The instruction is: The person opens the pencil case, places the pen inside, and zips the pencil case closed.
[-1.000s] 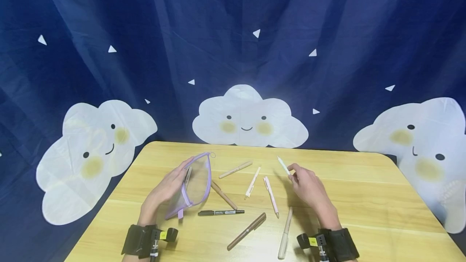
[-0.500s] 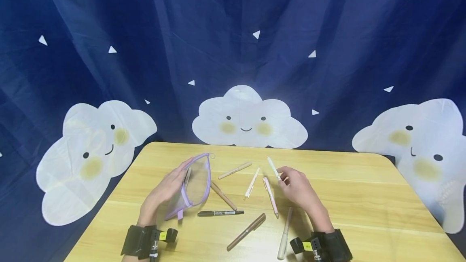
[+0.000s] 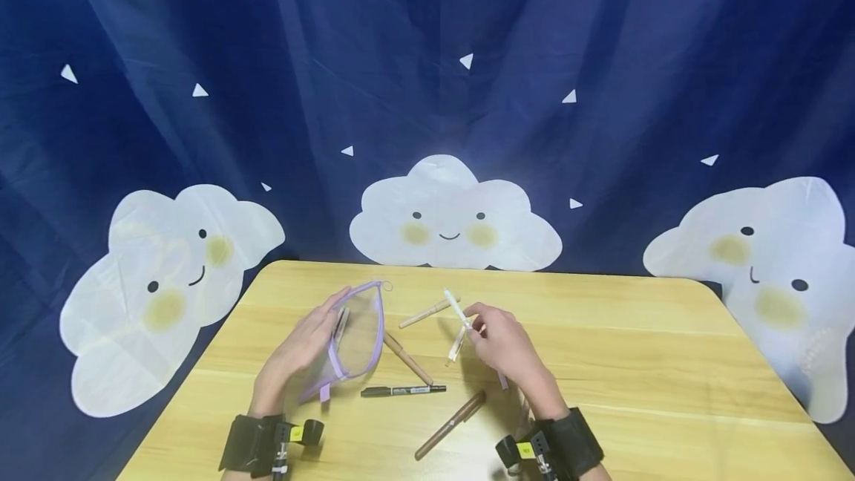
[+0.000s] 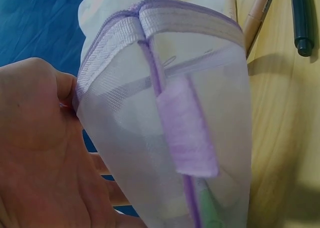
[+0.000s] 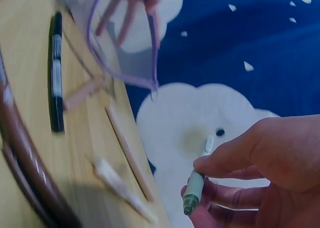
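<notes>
My left hand (image 3: 300, 351) grips a purple-edged mesh pencil pouch (image 3: 381, 318) by its left side, keeping its mouth spread wide toward the right. Through the mesh a pen (image 3: 341, 326) shows inside, and a green part (image 4: 207, 208) appears low in the left wrist view. Above the table, my right hand (image 3: 504, 344) pinches a pale green pen (image 3: 456, 306) between thumb and fingers, its white end pointing up and left. The right wrist view has the pen's tip (image 5: 189, 206) beneath the thumb. Under this hand, a white pen (image 3: 457, 345) and a pink pen (image 3: 502, 381) are partly hidden.
Between the hands lie a black marker (image 3: 403, 390), a brown marker (image 3: 450, 427), a tan pen (image 3: 407, 358) and a beige pen (image 3: 427, 313). The wooden table (image 3: 668, 362) ends at a blue curtain (image 3: 601, 21) with cloud prints.
My right hand has moved left with the pale green pen, closer to the pouch, and now covers part of the white and pink pens. The left hand holds the pouch almost unmoved.
</notes>
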`<state>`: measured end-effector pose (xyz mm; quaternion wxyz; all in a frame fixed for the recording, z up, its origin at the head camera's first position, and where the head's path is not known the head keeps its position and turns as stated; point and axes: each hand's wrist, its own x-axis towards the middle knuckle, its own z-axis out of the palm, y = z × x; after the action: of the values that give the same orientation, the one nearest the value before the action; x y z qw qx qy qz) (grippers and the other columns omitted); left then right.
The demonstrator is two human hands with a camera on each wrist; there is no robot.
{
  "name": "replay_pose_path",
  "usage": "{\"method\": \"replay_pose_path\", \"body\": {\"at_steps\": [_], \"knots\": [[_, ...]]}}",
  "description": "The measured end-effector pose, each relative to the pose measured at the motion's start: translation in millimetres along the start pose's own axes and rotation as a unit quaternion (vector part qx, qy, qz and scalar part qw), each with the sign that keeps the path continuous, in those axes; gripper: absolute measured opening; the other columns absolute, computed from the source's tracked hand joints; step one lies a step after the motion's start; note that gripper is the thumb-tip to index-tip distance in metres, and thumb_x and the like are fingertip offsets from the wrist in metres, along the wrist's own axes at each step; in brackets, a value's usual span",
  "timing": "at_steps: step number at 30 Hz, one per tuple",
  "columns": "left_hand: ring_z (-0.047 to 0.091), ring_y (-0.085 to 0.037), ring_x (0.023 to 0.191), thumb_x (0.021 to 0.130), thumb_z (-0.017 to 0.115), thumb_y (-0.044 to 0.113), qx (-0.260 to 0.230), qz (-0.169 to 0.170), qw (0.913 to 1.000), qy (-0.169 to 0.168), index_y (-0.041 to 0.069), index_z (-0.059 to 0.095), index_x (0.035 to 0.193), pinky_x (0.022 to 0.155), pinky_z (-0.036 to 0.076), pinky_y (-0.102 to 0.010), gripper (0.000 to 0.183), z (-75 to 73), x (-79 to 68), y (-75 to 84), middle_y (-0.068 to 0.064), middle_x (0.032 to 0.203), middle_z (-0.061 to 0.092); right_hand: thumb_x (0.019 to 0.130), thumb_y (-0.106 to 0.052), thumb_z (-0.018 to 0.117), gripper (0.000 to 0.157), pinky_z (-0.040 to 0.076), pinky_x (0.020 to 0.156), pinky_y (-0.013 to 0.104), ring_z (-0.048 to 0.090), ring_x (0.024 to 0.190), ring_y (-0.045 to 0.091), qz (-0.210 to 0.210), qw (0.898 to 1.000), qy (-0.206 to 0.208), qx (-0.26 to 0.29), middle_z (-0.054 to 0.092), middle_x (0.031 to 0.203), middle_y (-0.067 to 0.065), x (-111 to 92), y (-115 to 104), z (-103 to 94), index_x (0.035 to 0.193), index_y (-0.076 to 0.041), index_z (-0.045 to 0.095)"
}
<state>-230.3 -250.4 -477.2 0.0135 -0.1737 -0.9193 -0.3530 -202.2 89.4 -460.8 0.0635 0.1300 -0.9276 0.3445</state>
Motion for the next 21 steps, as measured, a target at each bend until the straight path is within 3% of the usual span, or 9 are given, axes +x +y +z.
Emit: {"method": "replay_pose_path", "body": {"at_steps": [10, 18, 21], "knots": [[0.038, -0.049, 0.132, 0.109, 0.026, 0.018, 0.023, 0.003, 0.9996, 0.016, 0.005, 0.037, 0.152, 0.107, 0.029, -0.067, 0.046, -2.0, 0.1, 0.0, -0.024, 0.15, 0.04, 0.088, -0.004, 0.065, 0.028, 0.048, 0.048, 0.023, 0.055, 0.058, 0.008, -0.019, 0.998, -0.049, 0.04, 0.068, 0.08, 0.003, 9.1, -32.6, 33.3, 0.116, 0.0, 0.068], [0.037, -0.047, 0.133, 0.109, 0.026, 0.02, 0.018, -0.004, 0.9998, 0.012, 0.008, 0.037, 0.152, 0.108, 0.029, -0.066, 0.046, -3.1, 1.1, 1.1, -0.021, 0.151, 0.04, 0.086, -0.003, 0.063, 0.033, 0.053, 0.057, 0.025, 0.06, 0.069, 0.011, -0.001, 0.992, -0.079, 0.102, 0.068, 0.087, 0.005, 18.6, -57.7, 54.2, 0.119, 0.003, 0.068], [0.036, -0.047, 0.134, 0.109, 0.026, 0.02, 0.016, -0.003, 0.9998, 0.01, 0.007, 0.037, 0.152, 0.109, 0.028, -0.065, 0.046, -2.4, 1.5, 0.8, -0.021, 0.152, 0.039, 0.086, -0.002, 0.062, 0.034, 0.051, 0.055, 0.023, 0.06, 0.067, 0.012, 0.012, 0.987, -0.094, 0.131, 0.067, 0.087, 0.004, 23.0, -65.6, 60.6, 0.119, 0.005, 0.067]]}}
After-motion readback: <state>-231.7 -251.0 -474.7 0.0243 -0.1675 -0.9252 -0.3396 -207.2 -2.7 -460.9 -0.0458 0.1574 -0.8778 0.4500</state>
